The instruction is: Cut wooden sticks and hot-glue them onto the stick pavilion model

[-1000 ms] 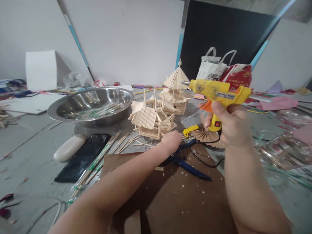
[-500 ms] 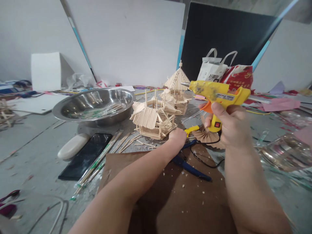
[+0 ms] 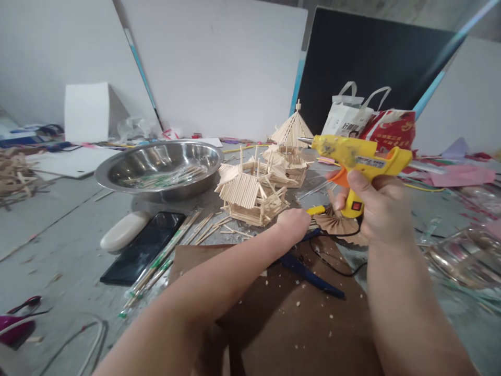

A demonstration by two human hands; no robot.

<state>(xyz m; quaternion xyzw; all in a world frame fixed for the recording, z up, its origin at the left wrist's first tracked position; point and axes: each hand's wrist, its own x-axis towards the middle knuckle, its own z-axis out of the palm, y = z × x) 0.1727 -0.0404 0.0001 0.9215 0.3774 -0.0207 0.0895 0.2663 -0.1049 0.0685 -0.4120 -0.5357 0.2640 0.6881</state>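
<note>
My right hand is wrapped around the grip of a yellow glue gun with an orange trigger, its metal nozzle pointing left. My left hand is closed beside a yellow-handled object; its fingertips are hidden, so I cannot make out what they grip. Just behind that hand stands a small pavilion model of thin wooden sticks, with posts rising above its roof. A second stick model with a pointed roof is farther back. Blue-handled pliers lie below my left hand.
Brown sheet lies in front of me. On the left are a steel basin holding wrapped sticks, a black phone, a white oval case and stick packs. A folded brown paper fan and black cord lie near the gun.
The whole view has shifted, so things appear slightly farther right. My left hand covers more of the yellow-handled object. The glue gun stays raised in my right hand.
</note>
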